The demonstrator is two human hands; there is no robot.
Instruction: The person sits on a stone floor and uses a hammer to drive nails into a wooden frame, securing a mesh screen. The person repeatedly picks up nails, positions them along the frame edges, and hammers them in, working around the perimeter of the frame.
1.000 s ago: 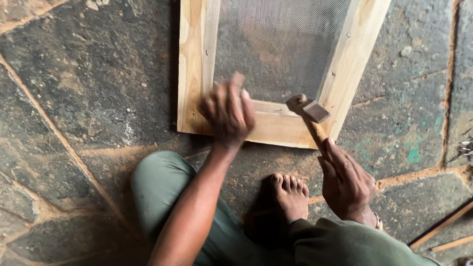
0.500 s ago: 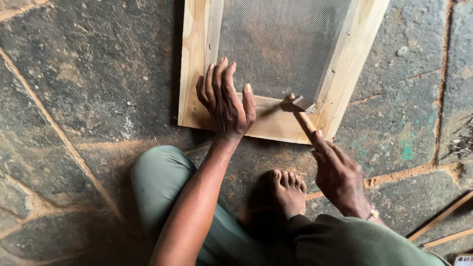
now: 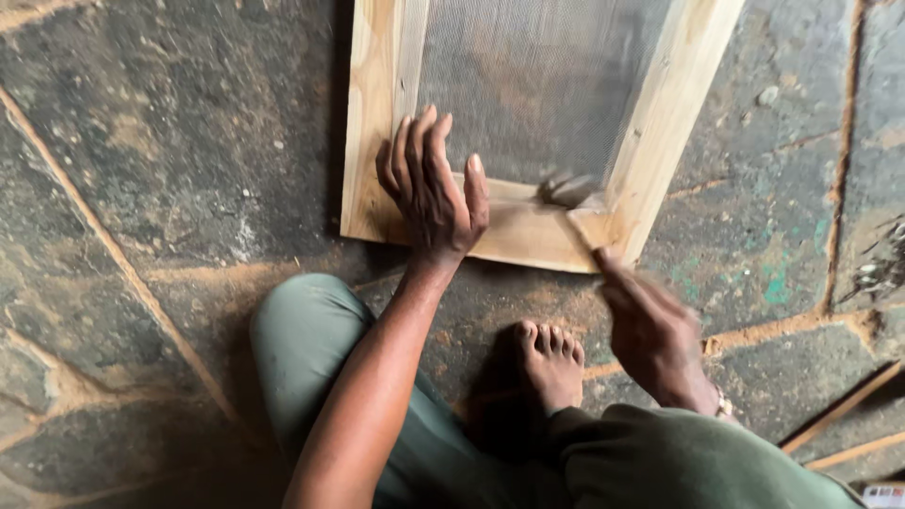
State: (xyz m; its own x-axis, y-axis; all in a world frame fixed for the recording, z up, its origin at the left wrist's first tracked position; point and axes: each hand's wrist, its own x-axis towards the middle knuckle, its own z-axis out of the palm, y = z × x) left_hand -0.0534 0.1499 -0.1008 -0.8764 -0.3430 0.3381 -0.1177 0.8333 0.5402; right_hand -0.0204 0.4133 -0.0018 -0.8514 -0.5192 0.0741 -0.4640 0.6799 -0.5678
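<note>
Two hands are working: the left hand [image 3: 434,193] is lying flat, fingers spread, pressing the pale wooden frame [image 3: 514,231] at its lower rail, while the right hand [image 3: 650,330] is gripping a blurred hammer [image 3: 570,193] over the corner. Fine grey mesh [image 3: 537,85] is filling the frame, lying on rough stone floor [image 3: 160,160].

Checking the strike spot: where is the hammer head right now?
In the head view, the blurred hammer head sits at the wooden frame's inner lower-right corner, right of the left hand.
</note>
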